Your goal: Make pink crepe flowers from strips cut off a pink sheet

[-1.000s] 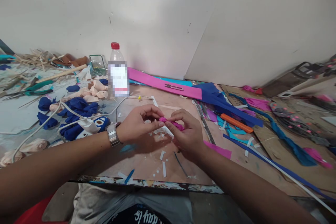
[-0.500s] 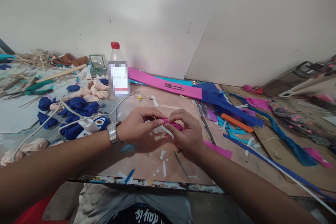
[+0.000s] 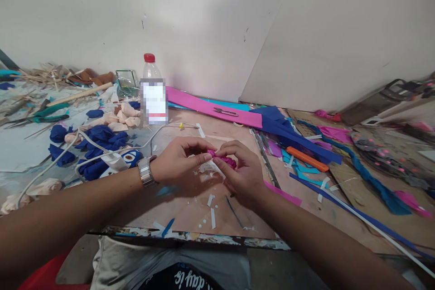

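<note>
Between my two hands is a small crumpled magenta piece [image 3: 228, 161], which looks like a twisted paper or fabric flower. My left hand [image 3: 185, 157] pinches its left end with thumb and fingertips. My right hand [image 3: 243, 167] is wrapped round its right part, fingers curled over it. Much of the piece is hidden by my fingers. Whitish scraps [image 3: 209, 167] show just under the hands, above a brownish board [image 3: 190, 215].
Blue crumpled rosettes [image 3: 98, 138], peach ones [image 3: 127, 115] and a white cable lie left. A red-capped bottle [image 3: 152, 70] stands behind. Small snips [image 3: 226, 112] rest on a pink strip [image 3: 190, 102]. An orange cutter [image 3: 307, 159] and blue strips lie right; green-handled pliers [image 3: 50, 112] far left.
My fingers have shifted slightly around the magenta piece, and a little more of it shows between the thumbs. The things on the table have not moved.
</note>
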Tool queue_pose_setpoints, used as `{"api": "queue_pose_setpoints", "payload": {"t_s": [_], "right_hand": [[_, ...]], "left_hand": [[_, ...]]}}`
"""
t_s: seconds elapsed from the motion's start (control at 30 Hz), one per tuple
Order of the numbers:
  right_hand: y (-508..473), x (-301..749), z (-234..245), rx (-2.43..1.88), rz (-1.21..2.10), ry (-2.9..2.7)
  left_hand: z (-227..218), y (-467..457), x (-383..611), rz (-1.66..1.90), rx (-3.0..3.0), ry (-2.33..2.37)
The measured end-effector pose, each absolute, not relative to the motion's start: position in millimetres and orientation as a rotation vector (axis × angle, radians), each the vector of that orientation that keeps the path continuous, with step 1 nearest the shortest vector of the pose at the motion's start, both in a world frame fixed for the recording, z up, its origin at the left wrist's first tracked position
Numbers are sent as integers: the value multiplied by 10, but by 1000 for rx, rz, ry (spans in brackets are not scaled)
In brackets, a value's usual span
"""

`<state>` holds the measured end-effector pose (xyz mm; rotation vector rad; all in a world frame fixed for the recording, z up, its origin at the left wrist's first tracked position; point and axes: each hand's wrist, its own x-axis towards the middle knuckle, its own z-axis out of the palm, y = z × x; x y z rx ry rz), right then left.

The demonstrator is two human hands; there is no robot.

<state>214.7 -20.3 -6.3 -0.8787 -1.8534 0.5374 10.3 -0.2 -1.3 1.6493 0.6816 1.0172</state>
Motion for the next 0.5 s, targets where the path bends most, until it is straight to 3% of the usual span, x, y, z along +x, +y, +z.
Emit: {"api": "queue_pose_setpoints", "payload": {"t_s": [0.5], "right_hand": [[-191, 2144, -108, -903, 532, -1825]], "left_hand": [[14, -1, 102, 1018, 1745, 724]]}}
